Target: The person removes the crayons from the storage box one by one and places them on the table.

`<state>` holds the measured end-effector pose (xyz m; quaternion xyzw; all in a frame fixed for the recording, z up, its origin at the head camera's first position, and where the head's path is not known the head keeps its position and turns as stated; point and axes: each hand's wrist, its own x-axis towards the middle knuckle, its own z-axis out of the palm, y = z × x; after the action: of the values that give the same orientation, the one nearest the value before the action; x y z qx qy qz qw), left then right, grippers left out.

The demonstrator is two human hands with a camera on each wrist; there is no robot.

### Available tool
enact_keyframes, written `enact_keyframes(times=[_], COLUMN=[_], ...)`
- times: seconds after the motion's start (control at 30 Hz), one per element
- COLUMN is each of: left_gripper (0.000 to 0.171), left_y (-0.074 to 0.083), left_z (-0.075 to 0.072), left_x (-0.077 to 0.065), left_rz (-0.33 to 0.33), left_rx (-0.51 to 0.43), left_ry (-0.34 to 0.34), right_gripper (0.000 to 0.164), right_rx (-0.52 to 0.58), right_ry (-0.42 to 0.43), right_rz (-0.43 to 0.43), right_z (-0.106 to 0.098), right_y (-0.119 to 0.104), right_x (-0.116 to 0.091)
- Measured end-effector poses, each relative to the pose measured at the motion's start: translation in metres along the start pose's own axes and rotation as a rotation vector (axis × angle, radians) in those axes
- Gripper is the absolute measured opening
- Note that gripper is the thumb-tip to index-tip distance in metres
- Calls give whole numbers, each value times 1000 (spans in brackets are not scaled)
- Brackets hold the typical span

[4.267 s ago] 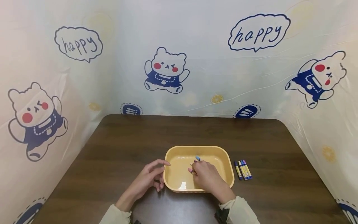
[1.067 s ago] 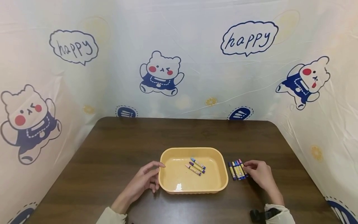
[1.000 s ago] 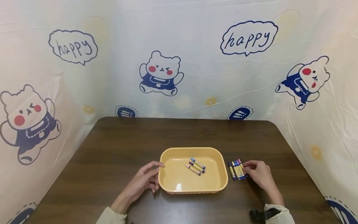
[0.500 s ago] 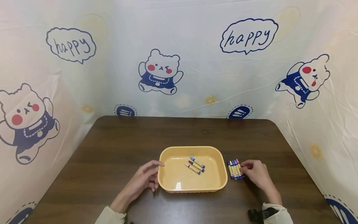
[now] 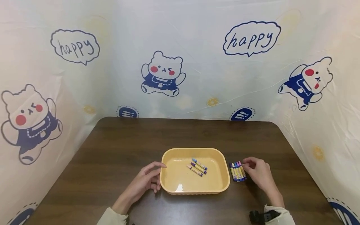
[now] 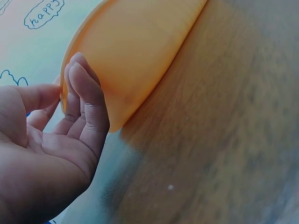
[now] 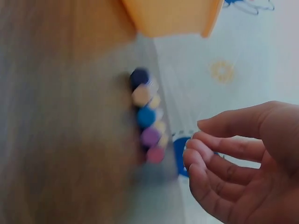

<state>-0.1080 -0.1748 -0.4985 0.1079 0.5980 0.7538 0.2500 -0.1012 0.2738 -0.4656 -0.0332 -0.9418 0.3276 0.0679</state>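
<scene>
A yellow plastic tray (image 5: 194,191) stands on the brown table. Its left rim is pinched by my left hand (image 5: 144,181), thumb on one side and fingers on the other in the left wrist view. Inside the tray lie three crayons (image 5: 198,168), with pale peach, purple and blue tips. Just right of the tray, several crayons (image 5: 237,172) lie side by side in a tight row; the right wrist view shows their dark blue, peach, blue, purple and pink ends (image 7: 150,136). Beside that row hovers my right hand (image 5: 260,173), fingers loosely bent and nothing between them.
The dark wooden table (image 5: 132,137) reaches back to a pale curtain (image 5: 202,62) printed with bears and "happy" bubbles. A dark strap (image 5: 264,216) sits on my right wrist over the light sleeve.
My right hand has left the tray for the loose crayons. The row has closed up leftward, shutting the gap beside the dark blue one, and the hand has come off it. My left hand stays put.
</scene>
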Motion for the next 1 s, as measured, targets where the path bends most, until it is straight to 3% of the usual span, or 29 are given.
enact_keyframes(times=[0.27, 0.8, 1.0], left_gripper=[36, 37, 36], left_y=[-2, 0, 0], left_z=[2, 0, 0], left_x=[1, -1, -1], left_rz=[-14, -7, -11], left_rx=[-4, -2, -8], left_ry=[17, 24, 20], right_gripper=[13, 9, 11], right_rx=[38, 117, 88], right_ry=[27, -87, -138], right_rz=[-178, -316, -334], right_z=[-4, 0, 12], right_y=[-34, -115, -130], right_x=[5, 16, 22])
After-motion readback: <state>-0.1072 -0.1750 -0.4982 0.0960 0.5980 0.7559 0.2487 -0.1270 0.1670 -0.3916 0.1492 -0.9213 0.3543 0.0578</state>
